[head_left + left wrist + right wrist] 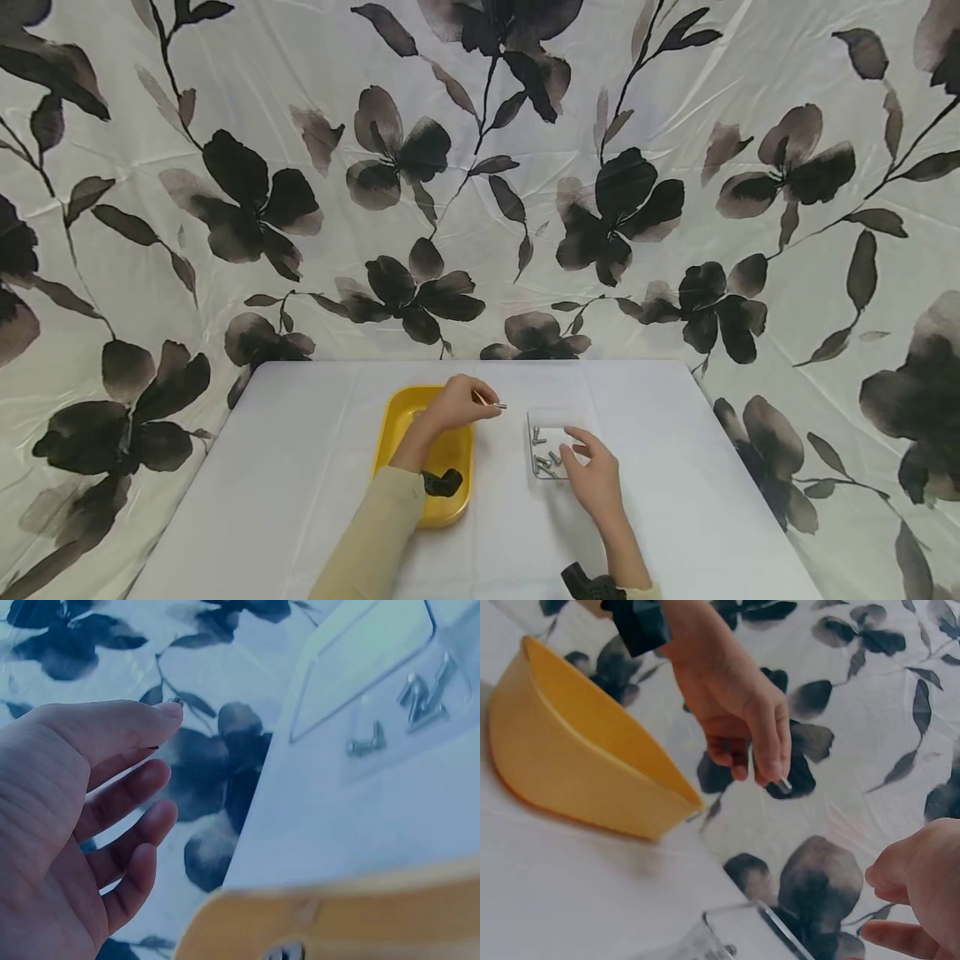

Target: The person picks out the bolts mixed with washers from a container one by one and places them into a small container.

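My left hand [459, 405] is raised over the far right edge of a yellow tray [452, 454]. Between thumb and index finger it pinches a small metal screw [783, 785], whose silvery end sticks out past the fingertips. Right of the tray stands a clear plastic box [551, 477] with several silver screws [421, 697] lying loose inside. At the box's right side hovers my right hand [596, 477], its fingers spread and slightly bent, with nothing in them. In the left wrist view, a shiny metal piece [285, 951] shows inside the yellow tray.
Tray and box stand on a table covered with a white cloth [285, 467]. Behind and beside the table hangs a floral-patterned curtain [480, 225]. Black wrist cameras [442, 483] are strapped to both forearms.
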`<state>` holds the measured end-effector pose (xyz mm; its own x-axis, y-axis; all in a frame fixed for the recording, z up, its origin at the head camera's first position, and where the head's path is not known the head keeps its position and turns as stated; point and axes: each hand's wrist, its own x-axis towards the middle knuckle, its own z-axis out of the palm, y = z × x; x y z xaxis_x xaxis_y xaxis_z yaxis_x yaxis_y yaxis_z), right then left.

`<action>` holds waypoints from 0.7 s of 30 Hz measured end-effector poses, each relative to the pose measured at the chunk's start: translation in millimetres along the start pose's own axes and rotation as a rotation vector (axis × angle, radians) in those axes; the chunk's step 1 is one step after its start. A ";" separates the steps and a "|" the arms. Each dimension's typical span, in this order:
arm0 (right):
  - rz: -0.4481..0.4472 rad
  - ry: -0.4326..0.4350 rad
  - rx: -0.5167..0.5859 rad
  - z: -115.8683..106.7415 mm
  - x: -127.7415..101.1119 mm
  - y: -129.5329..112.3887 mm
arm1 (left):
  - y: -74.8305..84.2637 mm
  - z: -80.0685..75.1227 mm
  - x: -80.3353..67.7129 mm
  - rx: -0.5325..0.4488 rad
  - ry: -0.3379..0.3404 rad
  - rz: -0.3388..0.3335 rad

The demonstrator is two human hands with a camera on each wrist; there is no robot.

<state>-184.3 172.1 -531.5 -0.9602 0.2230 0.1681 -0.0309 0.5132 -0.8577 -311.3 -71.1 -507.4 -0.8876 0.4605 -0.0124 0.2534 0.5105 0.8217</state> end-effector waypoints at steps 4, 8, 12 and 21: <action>0.008 0.035 -0.041 -7.2 1.3 9.2 | 6.9 9.7 6.8 -0.004 -0.017 0.038; 0.045 0.053 -0.078 -11.6 0.1 18.4 | 11.6 19.9 10.4 0.001 -0.044 0.042; 0.069 0.066 -0.095 -13.2 -1.4 26.1 | 18.3 28.3 14.3 -0.002 -0.035 0.052; 0.147 0.039 -0.082 -4.7 -4.3 43.0 | 32.3 47.4 25.0 -0.021 -0.015 0.060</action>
<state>-180.2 197.0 -566.7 -0.9413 0.3316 0.0642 0.1331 0.5387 -0.8319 -307.1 -8.7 -508.1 -0.8654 0.5003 0.0287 0.2975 0.4669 0.8328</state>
